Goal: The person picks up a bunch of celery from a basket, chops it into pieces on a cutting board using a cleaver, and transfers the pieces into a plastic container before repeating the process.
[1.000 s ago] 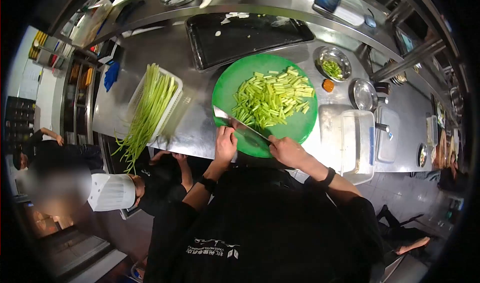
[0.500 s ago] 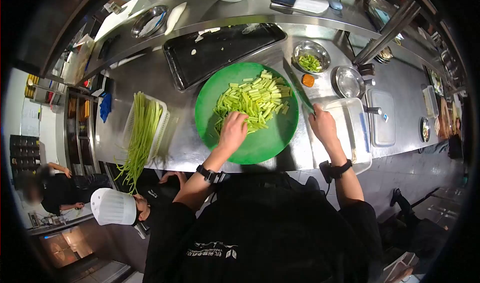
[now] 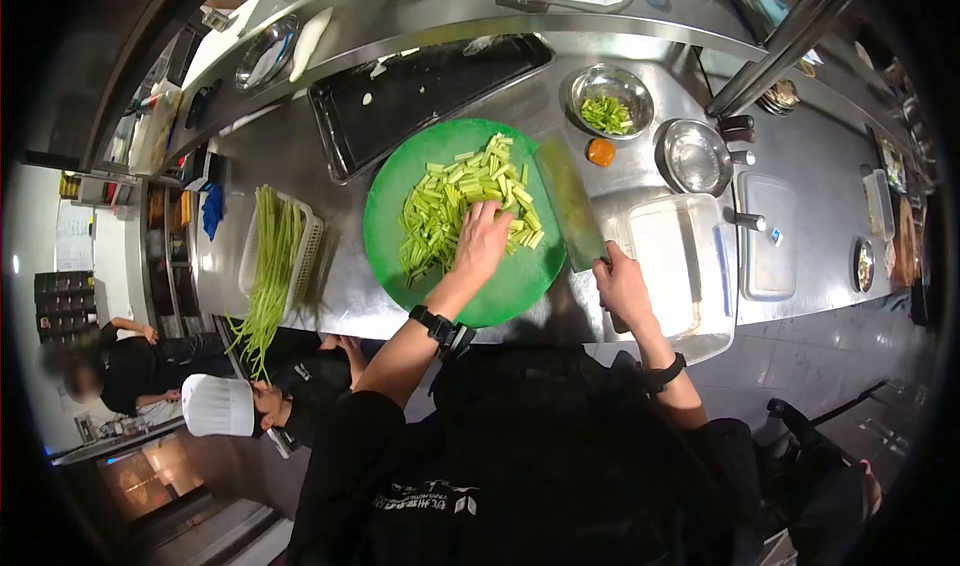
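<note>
Cut green stalks (image 3: 440, 206) lie heaped on a round green cutting board (image 3: 385, 196). My left hand (image 3: 482, 243) rests on the right part of the heap, its fingers bent down onto the pieces; whether it grips any cannot be made out. My right hand (image 3: 622, 288) is closed round the handle of a broad cleaver (image 3: 570, 198). The blade shows its flat side and lies over the board's right edge, beside the pieces.
Long uncut stalks (image 3: 268, 266) hang over a white basket (image 3: 312, 256) at the left. Behind the board is a black tray (image 3: 400, 106). Metal bowls (image 3: 640, 91), an orange lump (image 3: 600, 152) and a plastic container (image 3: 715, 331) stand right. A co-worker (image 3: 255, 406) is at lower left.
The cleaver has turned from edge-on to showing its broad side, and my right hand has moved lower and left. My left hand has shifted slightly right over the heap, whose pieces are more gathered.
</note>
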The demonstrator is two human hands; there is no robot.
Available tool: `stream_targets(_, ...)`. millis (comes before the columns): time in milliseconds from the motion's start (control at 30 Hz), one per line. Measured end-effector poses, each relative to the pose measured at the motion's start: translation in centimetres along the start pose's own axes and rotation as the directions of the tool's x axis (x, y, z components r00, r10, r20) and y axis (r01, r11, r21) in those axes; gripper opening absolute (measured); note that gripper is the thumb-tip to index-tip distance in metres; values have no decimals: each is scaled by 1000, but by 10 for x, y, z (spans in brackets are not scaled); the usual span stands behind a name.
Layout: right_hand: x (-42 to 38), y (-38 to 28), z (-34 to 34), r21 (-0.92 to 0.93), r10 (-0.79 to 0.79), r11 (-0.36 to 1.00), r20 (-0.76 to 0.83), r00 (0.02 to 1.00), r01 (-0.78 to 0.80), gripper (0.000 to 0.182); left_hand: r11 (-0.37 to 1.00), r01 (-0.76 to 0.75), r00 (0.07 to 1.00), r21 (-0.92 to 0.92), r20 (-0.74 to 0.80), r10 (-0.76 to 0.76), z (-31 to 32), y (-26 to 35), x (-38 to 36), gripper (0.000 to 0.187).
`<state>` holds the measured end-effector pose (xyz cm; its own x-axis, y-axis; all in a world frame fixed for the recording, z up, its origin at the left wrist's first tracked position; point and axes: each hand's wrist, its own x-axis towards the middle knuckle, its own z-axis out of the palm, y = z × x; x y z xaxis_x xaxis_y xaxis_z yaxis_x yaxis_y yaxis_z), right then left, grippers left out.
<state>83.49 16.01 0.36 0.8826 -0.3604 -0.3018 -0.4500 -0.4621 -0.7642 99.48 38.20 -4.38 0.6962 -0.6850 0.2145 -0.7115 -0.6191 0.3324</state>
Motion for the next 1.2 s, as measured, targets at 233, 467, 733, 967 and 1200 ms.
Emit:
stream_targets(233,14,14,-3,13,-15,1000,78,997,14,20,1000,24,999,0,-27,-24,-1,14,-30,19)
stream_targets(467,15,-2,0,20,15,1000,74,997,-17,24,985,79,994,-152,-59,-89,1,24,-46,19)
stream_targets(733,-15,-28,23,6,-52,999,61,997,52,23,858,238,920,-455,-177,-350,-14,13,-113,30)
stream_targets(967,-47,-34,24,204,11,979,11,1000,-13,10,442,387,797,-809,52,-602,-14,0,-172,22)
stream_targets(1200,-84,-33,16,118,87,989,8,996,-88,12,511,345,816,-787,-17,-577,-6,4,-190,22)
